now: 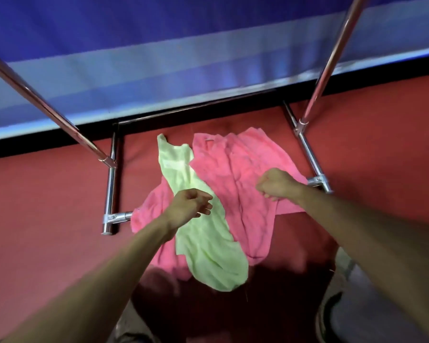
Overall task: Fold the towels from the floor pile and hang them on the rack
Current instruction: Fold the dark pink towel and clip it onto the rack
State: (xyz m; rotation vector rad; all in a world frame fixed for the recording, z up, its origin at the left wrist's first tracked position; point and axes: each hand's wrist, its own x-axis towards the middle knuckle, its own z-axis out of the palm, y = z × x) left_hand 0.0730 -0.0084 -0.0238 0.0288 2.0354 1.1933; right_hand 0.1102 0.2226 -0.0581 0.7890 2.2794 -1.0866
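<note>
A light green towel (208,243) lies crumpled across a pink towel (243,164) on the red floor, between the chrome feet of the rack (110,194). My left hand (191,204) hovers just above the green towel, fingers loosely curled and holding nothing. My right hand (275,184) is down on the right part of the pink towel with its fingers curled; it seems to pinch the cloth, whose wrinkles run toward it. More pink cloth (146,214) shows left of the green towel; I cannot tell if it is a separate towel.
Two slanted chrome rack posts (47,107) (332,58) rise at left and right, joined to base tubes (310,154) on the floor. A blue wall panel (208,45) with a black base strip runs behind. My shoe (330,315) is at the bottom right.
</note>
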